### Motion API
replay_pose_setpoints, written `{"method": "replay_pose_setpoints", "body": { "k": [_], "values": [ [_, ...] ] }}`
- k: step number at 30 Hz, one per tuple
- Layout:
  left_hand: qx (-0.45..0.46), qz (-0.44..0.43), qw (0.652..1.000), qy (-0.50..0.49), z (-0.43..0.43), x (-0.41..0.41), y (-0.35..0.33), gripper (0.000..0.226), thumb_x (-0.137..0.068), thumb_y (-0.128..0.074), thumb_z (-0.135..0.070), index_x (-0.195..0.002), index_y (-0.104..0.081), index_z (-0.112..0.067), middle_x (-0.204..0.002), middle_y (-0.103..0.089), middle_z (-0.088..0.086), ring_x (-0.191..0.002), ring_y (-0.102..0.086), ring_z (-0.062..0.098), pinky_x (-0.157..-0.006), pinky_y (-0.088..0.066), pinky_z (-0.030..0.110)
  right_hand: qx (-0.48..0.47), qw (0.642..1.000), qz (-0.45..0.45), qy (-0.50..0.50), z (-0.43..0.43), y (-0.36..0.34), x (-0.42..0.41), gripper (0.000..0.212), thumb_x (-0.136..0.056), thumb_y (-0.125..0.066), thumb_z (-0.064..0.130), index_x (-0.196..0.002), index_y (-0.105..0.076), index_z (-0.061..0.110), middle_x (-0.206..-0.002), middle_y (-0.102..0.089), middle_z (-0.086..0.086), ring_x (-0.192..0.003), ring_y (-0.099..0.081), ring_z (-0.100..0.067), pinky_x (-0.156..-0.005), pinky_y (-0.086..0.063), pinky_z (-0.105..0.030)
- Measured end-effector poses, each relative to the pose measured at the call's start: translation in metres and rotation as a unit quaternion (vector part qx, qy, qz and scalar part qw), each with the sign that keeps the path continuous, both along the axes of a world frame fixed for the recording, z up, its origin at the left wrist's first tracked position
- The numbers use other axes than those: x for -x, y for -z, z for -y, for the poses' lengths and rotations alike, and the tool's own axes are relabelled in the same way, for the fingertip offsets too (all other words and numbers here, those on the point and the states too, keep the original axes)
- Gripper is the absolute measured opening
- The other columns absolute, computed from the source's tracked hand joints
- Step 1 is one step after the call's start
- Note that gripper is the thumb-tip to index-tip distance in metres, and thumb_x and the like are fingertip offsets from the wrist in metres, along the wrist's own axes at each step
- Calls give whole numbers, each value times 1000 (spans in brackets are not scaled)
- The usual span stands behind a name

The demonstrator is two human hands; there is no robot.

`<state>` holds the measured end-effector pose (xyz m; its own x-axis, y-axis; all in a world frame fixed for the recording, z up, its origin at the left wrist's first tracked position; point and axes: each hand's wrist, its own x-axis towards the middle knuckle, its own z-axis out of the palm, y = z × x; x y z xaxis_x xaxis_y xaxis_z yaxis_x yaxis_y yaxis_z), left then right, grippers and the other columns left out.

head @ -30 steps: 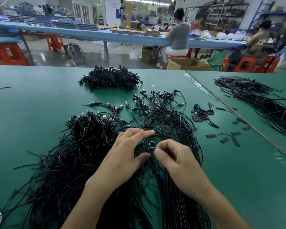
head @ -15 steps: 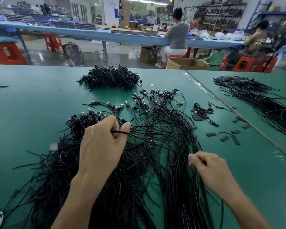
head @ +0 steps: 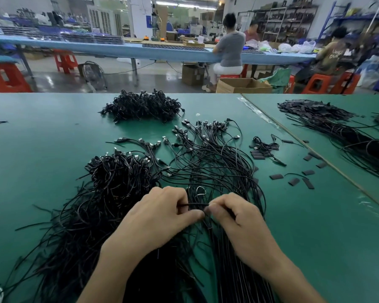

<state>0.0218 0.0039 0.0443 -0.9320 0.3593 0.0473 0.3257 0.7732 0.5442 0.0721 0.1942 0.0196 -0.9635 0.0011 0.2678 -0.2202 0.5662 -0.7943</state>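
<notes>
Thin black cables with small plugs lie spread over the green table (head: 42, 149). A tangled heap of cables (head: 118, 173) sits left of centre, and a fanned-out bunch of cables (head: 214, 158) lies right of it. My left hand (head: 160, 215) and my right hand (head: 234, 217) meet above the bunch, fingertips almost touching. Both pinch one short black cable (head: 195, 204) that runs between them. Where the cable ends is hidden under my fingers.
Another black cable pile (head: 140, 106) lies at the far centre. Small black sleeve pieces (head: 293, 180) are scattered to the right, near a seam in the table. More cables (head: 348, 136) cover the right-hand table. People sit at a blue bench (head: 140, 51) behind.
My hands were wide apart half a second ago, the left pulling a cable from the heap. They have come back together at the centre, holding a cable between them.
</notes>
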Motion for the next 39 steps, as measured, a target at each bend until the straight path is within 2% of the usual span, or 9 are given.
{"method": "replay_pose_setpoints", "body": {
  "k": [4,8,13,16,18,24,29,32,39],
  "values": [
    [-2,28,999,-21,6,3,-2,59,-88,-46,-70,-65,-50,-15,-52,-47,-9,-42,-39,8,-49,-35,26,61,993,-21,103,-13,5,8,20,-98,-60,28,-81,-71,31,-78,-69,15,-72,-62,-3,-64,-45,-11],
    [-117,149,975,118,-2,0,-5,58,-93,-46,-62,-55,-40,-19,-46,-30,-12,-40,-25,9,-43,-27,22,109,989,-12,104,-12,7,16,20,-97,-60,33,-81,-72,32,-71,-69,2,-62,-58,-20,-62,-50,-33],
    [-385,290,849,216,-6,-6,-13,52,-99,-45,-50,-60,-58,-18,-45,-31,-10,-38,-23,7,-39,-25,16,140,990,29,-16,7,4,16,28,-89,-55,50,-87,-74,30,-74,-67,-15,-69,-56,-43,-64,-49,-54],
    [-533,310,768,176,-9,-5,-13,46,-99,-47,-42,-75,-70,-10,-51,-37,-6,-43,-28,6,-40,-30,17,106,989,66,-73,16,7,12,22,-94,-55,45,-84,-71,34,-58,-53,9,-52,-40,-13,-49,-35,-31],
    [-594,279,744,126,-10,-1,-10,43,-100,-47,-37,-87,-76,-7,-59,-49,-1,-49,-43,8,-46,-43,20,65,992,75,-80,19,8,8,19,-98,-57,39,-89,-73,32,-61,-58,9,-53,-44,-12,-51,-37,-32],
    [-478,58,876,-10,-15,12,6,32,-105,-40,-22,-110,-71,-19,-102,-76,0,-100,-71,13,-84,-56,23,-82,987,45,-131,31,-3,1,20,-101,-50,35,-97,-68,27,-89,-61,16,-90,-56,-5,-76,-46,-21],
    [-293,33,956,0,-15,10,9,33,-105,-47,-25,-85,-74,-22,-74,-74,-5,-68,-70,6,-66,-55,20,-57,995,-37,-79,25,-22,8,17,-97,-59,34,-85,-69,28,-87,-62,19,-93,-59,-2,-81,-43,-14],
    [-274,154,949,27,-16,5,1,54,-105,-41,-37,-59,-62,-18,-43,-55,-4,-35,-48,9,-40,-37,18,22,998,-60,-28,13,-31,15,10,-83,-78,27,-77,-71,28,-79,-67,12,-79,-65,-8,-71,-47,-14],
    [-405,311,848,143,-5,-5,-13,62,-100,-37,-57,-58,-56,-16,-44,-31,-8,-35,-27,5,-37,-21,15,215,976,-28,-28,18,-26,24,20,-82,-68,43,-80,-73,24,-61,-62,7,-55,-49,-7,-53,-43,-21]
  ]
}}
